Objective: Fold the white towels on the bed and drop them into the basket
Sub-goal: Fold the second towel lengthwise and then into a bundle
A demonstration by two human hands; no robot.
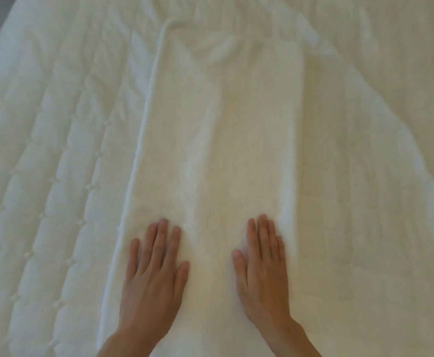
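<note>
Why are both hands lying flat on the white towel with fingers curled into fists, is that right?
Not quite: the head view shows the left hand and right hand lying flat on the white towel with fingers stretched out, not curled into fists.

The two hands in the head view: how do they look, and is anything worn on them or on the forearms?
The left hand and the right hand are bare: no gloves, rings, watch or bracelet show. The forearms are uncovered down to the bottom edge of the picture, with no sleeve in view. The fingernails look short and unpainted, though the picture is slightly blurred.
</note>
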